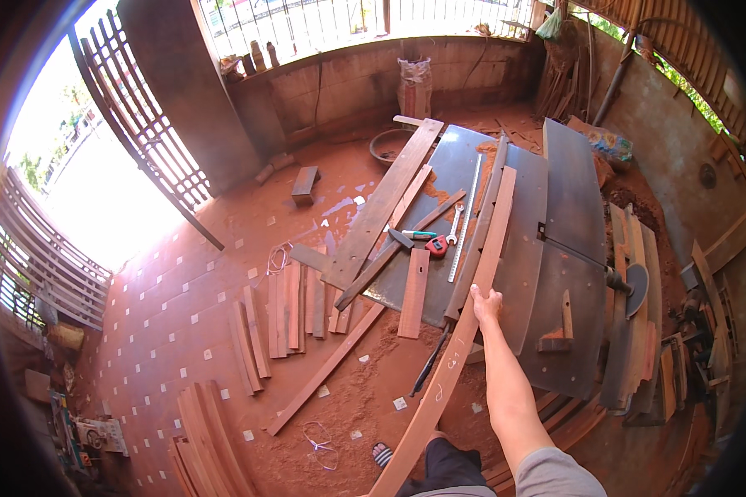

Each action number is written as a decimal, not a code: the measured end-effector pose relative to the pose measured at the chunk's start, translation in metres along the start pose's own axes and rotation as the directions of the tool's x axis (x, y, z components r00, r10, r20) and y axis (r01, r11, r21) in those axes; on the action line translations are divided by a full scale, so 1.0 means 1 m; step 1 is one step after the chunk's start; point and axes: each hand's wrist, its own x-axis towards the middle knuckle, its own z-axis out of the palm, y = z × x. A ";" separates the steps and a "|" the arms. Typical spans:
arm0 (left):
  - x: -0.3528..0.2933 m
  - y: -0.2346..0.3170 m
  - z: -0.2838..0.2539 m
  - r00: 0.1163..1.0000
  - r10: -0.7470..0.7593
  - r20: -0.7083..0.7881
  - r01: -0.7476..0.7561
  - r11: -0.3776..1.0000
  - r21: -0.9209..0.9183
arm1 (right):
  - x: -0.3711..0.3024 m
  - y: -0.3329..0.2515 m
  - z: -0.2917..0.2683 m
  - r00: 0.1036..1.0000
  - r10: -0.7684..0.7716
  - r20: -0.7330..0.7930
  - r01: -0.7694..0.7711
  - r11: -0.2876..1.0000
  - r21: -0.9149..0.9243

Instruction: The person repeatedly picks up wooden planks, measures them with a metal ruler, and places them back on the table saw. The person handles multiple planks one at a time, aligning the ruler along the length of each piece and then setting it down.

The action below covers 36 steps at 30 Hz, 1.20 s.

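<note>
My right hand grips the right edge of a long reddish wooden plank. The plank lies partly on a grey metal machine table, along a dark metal bar, and its near end reaches past the table toward my body. Chalk-like marks show on its near half. My left hand is out of view. On the table left of the bar lie a steel ruler, a wrench, a red tape measure, a hammer and a short board.
Wide boards overhang the table's left side. Several wooden strips lie on the dusty tiled floor, with more planks at lower left. A dark disc juts out at the table's right, near stacked timber. Low stool-like block stands further back.
</note>
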 end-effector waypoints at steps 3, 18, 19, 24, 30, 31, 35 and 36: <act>0.001 0.005 0.006 0.999 0.036 0.007 -0.037 0.999 0.037 | 0.009 0.000 -0.001 1.000 0.006 0.001 -0.006 1.000 0.002; 0.001 0.029 0.036 0.987 0.145 0.066 -0.149 0.987 0.061 | 0.010 -0.020 -0.006 0.999 0.021 -0.042 -0.020 1.000 0.012; 0.011 0.025 0.036 0.982 0.181 0.060 -0.183 0.982 0.043 | -0.003 -0.019 -0.008 0.999 0.007 -0.048 -0.007 1.000 0.003; 0.042 -0.007 0.021 0.982 0.187 0.037 -0.184 0.980 -0.075 | -0.098 0.026 -0.006 0.998 -0.047 -0.039 0.042 0.991 -0.127; 0.031 -0.008 0.028 0.993 0.120 0.016 -0.119 0.992 -0.052 | -0.114 0.023 -0.012 0.998 0.040 0.051 -0.040 0.999 -0.014; 0.030 -0.005 0.029 0.995 0.095 0.043 -0.092 0.993 -0.072 | -0.110 0.024 -0.012 0.998 0.040 0.056 -0.039 0.999 -0.023; 0.027 0.006 0.034 0.993 0.017 0.115 -0.004 0.993 -0.118 | -0.097 0.029 -0.011 0.998 0.031 0.056 -0.029 0.999 -0.025; 0.027 0.008 0.033 0.993 0.012 0.115 0.002 0.993 -0.121 | -0.097 0.025 -0.011 0.997 0.030 0.072 -0.029 0.999 -0.020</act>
